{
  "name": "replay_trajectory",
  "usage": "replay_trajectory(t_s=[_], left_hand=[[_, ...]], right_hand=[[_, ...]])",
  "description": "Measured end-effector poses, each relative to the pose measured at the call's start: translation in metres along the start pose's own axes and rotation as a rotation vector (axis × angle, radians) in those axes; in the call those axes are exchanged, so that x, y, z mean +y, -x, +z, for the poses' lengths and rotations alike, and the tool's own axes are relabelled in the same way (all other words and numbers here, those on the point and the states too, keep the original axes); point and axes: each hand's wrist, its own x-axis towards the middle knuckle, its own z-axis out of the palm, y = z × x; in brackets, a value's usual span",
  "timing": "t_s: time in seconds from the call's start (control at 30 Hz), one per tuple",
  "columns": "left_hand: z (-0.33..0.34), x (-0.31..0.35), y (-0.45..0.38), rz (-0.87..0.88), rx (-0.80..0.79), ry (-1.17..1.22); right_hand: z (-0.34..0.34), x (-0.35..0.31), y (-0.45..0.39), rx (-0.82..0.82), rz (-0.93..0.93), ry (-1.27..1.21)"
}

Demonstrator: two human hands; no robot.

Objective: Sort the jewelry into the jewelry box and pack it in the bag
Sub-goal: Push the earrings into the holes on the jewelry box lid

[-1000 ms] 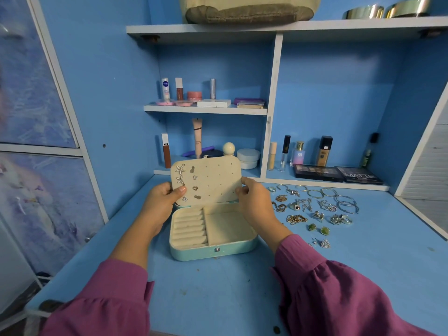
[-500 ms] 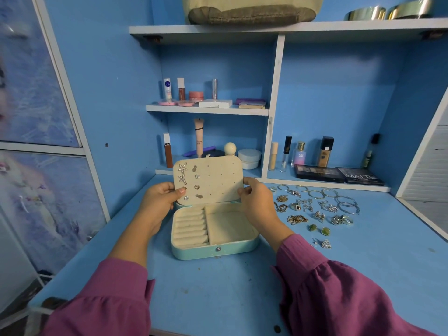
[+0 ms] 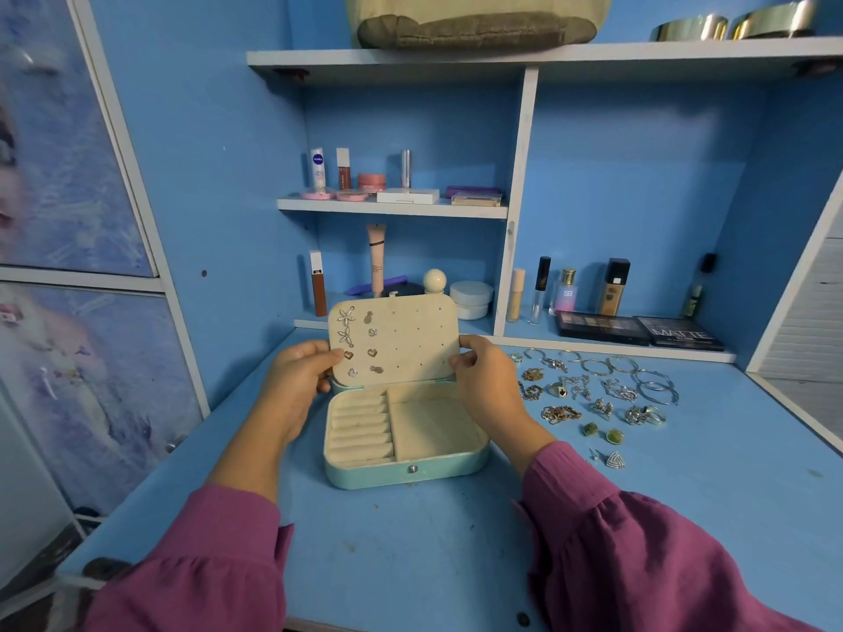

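I pinch the cream earring panel [image 3: 394,342] upright between my left hand [image 3: 299,380] and right hand [image 3: 483,380], probably to keep the tray below clear, over the open mint jewelry box [image 3: 406,472] on the blue desk [image 3: 410,554], 8 studs pinned, loose jewelry [image 3: 597,394] beside it.

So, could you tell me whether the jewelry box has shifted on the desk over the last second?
No. The jewelry box keeps the same spot relative to the loose jewelry beside it; the slight drift in the picture is shared by the shelves, so the camera moved.
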Motion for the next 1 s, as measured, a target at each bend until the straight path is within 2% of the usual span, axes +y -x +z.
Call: replay_trajectory(t_s=[0.13,0.27,0.5,0.7,0.83,1.0], left_hand=[[0.0,-0.003,-0.001,0.023,0.014,-0.04],[0.001,-0.005,-0.002,0.031,0.011,-0.026],[0.001,-0.008,-0.006,0.026,0.012,-0.018],[-0.001,-0.011,-0.006,0.025,-0.003,-0.022],[-0.002,-0.011,-0.007,0.028,-0.002,-0.032],[-0.002,-0.012,-0.007,0.029,-0.004,-0.02]], right_hand=[[-0.013,-0.001,-0.007,-0.018,0.053,-0.04],[-0.051,-0.006,-0.014,-0.125,0.09,-0.071],[-0.096,0.005,-0.011,-0.389,0.047,0.266],[-0.102,0.013,-0.006,-0.431,0.046,0.371],[-0.11,0.013,-0.002,-0.518,0.092,0.454],[-0.107,0.013,-0.001,-0.5,0.099,0.628]])
